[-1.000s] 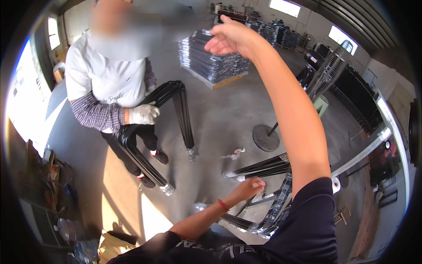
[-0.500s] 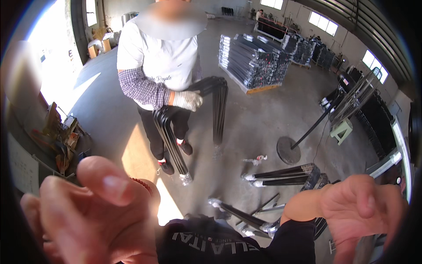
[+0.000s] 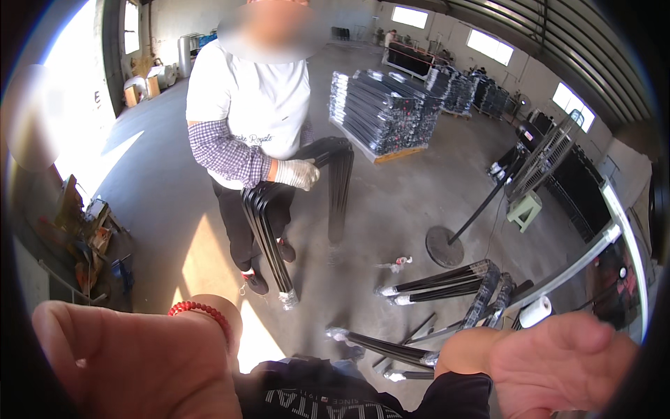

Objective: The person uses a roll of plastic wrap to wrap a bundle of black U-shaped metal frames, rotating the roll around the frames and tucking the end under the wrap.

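Observation:
My left hand (image 3: 132, 363) is raised close to the camera at the lower left, palm showing and nothing in it. Red beads (image 3: 202, 312) circle that wrist. At the lower right my right hand (image 3: 558, 359) is held up too, empty, its fingers stretched outward and partly out of the picture. Across from me stands a person in a white shirt (image 3: 262, 91) and checked sleeves. That person's white-gloved hand (image 3: 296, 174) grips a bundle of bent black metal tubes (image 3: 269, 234), whose lower ends are wrapped in clear plastic.
More wrapped black tube bundles (image 3: 447, 279) lie on the floor before my right hand. A floor fan (image 3: 548, 164) stands at the right beside a green stool (image 3: 523, 211). Behind is a pallet stack (image 3: 384, 112) of wrapped tubes. Scrap pieces (image 3: 87, 244) lie at the left.
Both my hands have turned and flattened; the left hand's curled fingers have spread outward. The view has shifted slightly, and the other person still holds the tubes.

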A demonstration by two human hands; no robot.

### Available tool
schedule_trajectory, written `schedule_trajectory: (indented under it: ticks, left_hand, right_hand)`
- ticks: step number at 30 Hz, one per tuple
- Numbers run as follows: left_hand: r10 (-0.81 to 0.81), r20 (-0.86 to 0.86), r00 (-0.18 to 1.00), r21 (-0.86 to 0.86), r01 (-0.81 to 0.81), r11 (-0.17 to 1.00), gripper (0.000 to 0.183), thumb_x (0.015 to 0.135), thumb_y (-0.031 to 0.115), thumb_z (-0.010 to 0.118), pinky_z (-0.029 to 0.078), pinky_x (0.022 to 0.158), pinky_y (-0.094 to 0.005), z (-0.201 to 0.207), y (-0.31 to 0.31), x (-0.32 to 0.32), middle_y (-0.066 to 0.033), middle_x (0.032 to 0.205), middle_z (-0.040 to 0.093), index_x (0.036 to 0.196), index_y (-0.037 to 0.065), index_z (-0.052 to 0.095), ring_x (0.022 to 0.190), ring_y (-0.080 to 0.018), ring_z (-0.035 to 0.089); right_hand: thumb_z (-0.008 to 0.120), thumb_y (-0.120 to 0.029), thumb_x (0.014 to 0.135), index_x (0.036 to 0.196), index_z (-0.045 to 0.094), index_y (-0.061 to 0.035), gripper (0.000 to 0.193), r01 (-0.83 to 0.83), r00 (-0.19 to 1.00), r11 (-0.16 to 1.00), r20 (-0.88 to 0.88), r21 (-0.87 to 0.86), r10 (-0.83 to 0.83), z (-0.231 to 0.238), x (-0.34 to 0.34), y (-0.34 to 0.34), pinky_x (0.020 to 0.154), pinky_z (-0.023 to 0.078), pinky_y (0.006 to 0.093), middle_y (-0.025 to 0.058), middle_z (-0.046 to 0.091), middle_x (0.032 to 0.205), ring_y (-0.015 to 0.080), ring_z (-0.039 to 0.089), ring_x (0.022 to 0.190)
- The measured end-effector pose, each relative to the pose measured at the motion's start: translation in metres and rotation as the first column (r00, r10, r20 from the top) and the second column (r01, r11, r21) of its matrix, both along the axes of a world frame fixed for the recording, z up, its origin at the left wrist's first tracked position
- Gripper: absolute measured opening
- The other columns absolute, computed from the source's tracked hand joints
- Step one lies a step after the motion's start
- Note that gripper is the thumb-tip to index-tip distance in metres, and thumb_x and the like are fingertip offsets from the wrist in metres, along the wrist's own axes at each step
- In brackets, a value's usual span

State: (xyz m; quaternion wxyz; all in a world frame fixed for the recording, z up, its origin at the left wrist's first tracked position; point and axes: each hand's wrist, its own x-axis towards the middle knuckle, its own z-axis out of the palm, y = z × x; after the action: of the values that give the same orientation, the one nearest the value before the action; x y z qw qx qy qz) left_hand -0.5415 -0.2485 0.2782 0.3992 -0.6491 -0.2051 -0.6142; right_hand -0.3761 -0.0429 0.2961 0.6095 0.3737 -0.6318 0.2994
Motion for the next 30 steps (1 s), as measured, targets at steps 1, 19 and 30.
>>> schedule_trajectory:
  ticks: [1, 19, 30]
  left_hand:
    - [-0.019, 0.007, 1.0, 0.008, 0.019, 1.0, 0.05, 0.079, 0.033, 0.056, 0.033, 0.089, -0.0505, -0.002, 0.0, -0.003, -0.0153, 0.115, 0.044, 0.121, 0.009, 0.041, 0.106, -0.0309, 0.043]
    - [-0.531, 0.677, 0.511, -0.734, 0.527, -0.429, 0.018, 0.086, 0.006, 0.05, 0.044, 0.078, -0.0266, -0.162, 0.19, 0.16, -0.0073, 0.095, 0.059, 0.102, -0.001, 0.053, 0.089, -0.0131, 0.057]
    - [-0.364, 0.658, 0.66, -0.747, 0.509, -0.427, 0.018, 0.086, 0.012, 0.05, 0.044, 0.076, -0.0263, -0.212, 0.253, 0.234, -0.0063, 0.09, 0.06, 0.101, 0.001, 0.053, 0.086, -0.0126, 0.057]
  right_hand:
    - [0.054, -0.018, 0.084, 0.107, 0.049, 0.0026, 0.031, 0.039, 0.999, 0.999, -0.005, 0.001, -0.039, 0.002, 0.006, -0.002, 0.069, 0.051, 0.0365, 0.0224, 0.056, 0.098, 0.028, 0.061, 0.081]
    - [0.05, 0.002, 0.079, 0.102, 0.053, 0.0006, 0.023, 0.47, 0.715, -0.203, 0.505, -0.859, -0.484, -0.196, 0.168, 0.054, 0.07, 0.049, 0.0275, 0.0103, 0.061, 0.09, 0.017, 0.06, 0.075]
    - [0.069, -0.012, 0.068, 0.133, 0.022, -0.0013, 0.081, 0.812, 0.331, -0.311, 0.828, -0.494, -0.452, -0.251, 0.273, 0.263, 0.102, 0.025, 0.0365, 0.0218, 0.027, 0.134, 0.0306, 0.027, 0.126]
